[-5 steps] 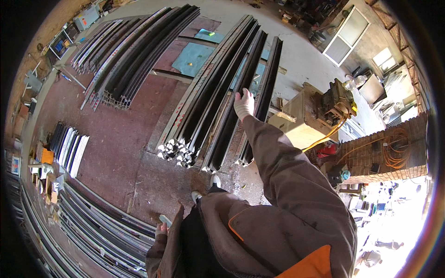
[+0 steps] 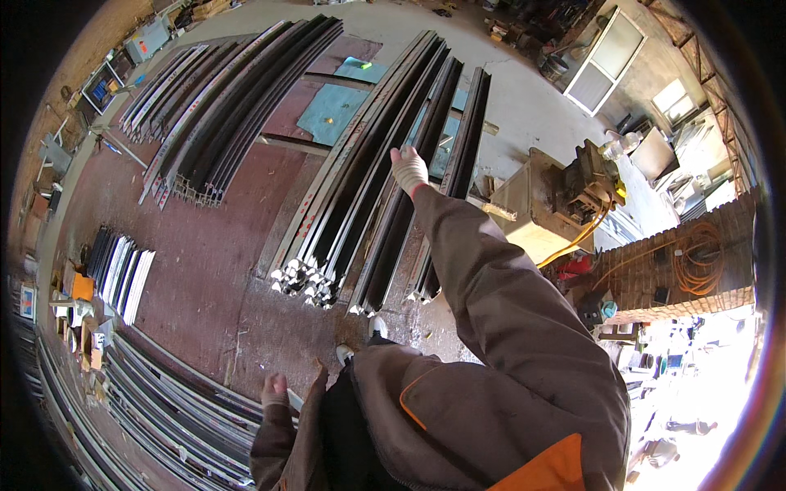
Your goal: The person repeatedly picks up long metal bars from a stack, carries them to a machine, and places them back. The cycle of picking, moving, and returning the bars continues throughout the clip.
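The dark profiles [image 2: 354, 184] could shift if the right hand [image 2: 411, 170] knocks them; its grip, and the left hand's [image 2: 275, 389], I cannot tell.

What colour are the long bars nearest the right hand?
The long bars look mostly black, with pale edges; head view.

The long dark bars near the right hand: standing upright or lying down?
Lying down: the bars stretch away lengthwise, side by side, with their near ends just beyond the shoes.

The right arm [image 2: 491, 266] is stretched forward, with the right hand [image 2: 409, 169] held out ahead; the left hand [image 2: 276, 389] is held lower, close to the torso [image 2: 458, 409].
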`<state>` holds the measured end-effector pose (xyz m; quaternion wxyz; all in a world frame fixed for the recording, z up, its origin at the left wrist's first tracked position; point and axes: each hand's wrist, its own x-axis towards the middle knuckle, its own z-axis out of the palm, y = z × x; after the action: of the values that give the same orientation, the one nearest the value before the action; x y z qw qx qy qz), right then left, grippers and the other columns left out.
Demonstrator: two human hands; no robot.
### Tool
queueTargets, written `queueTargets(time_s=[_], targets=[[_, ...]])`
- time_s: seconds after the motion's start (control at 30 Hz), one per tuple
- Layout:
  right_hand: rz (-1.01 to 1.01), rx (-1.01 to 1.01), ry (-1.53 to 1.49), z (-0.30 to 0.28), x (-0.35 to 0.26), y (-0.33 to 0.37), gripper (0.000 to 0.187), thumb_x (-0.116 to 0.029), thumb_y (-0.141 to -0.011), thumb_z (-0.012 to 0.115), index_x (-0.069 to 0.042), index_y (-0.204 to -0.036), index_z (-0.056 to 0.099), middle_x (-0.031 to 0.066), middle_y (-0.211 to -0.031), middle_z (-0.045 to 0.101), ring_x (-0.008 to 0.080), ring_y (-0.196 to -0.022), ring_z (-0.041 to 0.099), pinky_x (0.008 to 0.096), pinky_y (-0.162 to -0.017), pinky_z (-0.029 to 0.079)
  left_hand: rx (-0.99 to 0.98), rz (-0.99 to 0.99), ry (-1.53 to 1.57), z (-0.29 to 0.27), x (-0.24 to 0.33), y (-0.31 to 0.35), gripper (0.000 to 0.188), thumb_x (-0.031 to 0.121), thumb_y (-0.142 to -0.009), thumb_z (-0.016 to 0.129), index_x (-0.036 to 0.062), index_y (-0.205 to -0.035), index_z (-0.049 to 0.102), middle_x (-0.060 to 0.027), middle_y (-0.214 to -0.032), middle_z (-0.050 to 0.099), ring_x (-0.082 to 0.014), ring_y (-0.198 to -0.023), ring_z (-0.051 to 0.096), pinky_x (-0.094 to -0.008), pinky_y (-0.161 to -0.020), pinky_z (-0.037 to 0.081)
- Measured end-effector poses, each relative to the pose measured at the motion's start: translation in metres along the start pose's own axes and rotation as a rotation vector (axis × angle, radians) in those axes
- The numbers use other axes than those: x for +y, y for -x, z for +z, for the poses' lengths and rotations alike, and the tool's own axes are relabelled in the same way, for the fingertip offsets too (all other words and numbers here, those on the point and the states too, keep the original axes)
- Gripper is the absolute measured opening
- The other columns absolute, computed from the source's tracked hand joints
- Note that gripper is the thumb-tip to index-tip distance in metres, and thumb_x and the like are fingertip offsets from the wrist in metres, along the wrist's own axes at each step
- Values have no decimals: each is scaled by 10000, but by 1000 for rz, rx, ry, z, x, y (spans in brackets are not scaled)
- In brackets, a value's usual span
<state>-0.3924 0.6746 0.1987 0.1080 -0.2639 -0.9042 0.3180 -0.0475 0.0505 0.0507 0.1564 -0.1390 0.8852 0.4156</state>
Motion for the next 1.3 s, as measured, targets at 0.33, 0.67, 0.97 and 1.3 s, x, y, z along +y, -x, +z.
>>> queueTargets(time_s=[0.33, 0.67, 0.97, 1.3], targets=[[220, -190, -169, 22, -51, -40, 453, -356, -958, 564, 34, -1183, 619, 161, -802, 729, 267, -730, 710, 369, -723, 564, 158, 782, -186, -41, 345, -42, 435, 235, -930, 667, 39, -1300, 548, -206, -1191, 635, -393, -1092, 617, -461, -931, 508], [315, -190, -271, 16, -38, -49, 235, -231, -906, 581, -8, -846, 536, 59, -734, 507, 185, -659, 519, 346, -660, 480, 22, 827, -578, 13, 450, -58, 884, 452, -771, 791, 25, -1432, 391, -197, -1309, 575, -382, -1204, 551, -492, -1033, 428], [198, 73, -482, -28, -35, -19, 599, -259, -819, 707, 74, -1287, 539, 249, -1160, 659, 309, -1110, 645, 350, -916, 499, 63, 785, -368, 44, 440, -45, 786, 381, -886, 708, 4, -1469, 340, -250, -1187, 606, -402, -1064, 617, -478, -883, 522], [86, 233, -1102, -81, -106, 72, 304, -74, -785, 672, 9, -1066, 591, 0, -852, 565, 121, -770, 505, 274, -726, 451, -1, 873, -200, -52, 403, -2, 735, 266, -880, 730, 34, -1478, 373, -207, -1276, 603, -380, -1148, 619, -437, -946, 513]])
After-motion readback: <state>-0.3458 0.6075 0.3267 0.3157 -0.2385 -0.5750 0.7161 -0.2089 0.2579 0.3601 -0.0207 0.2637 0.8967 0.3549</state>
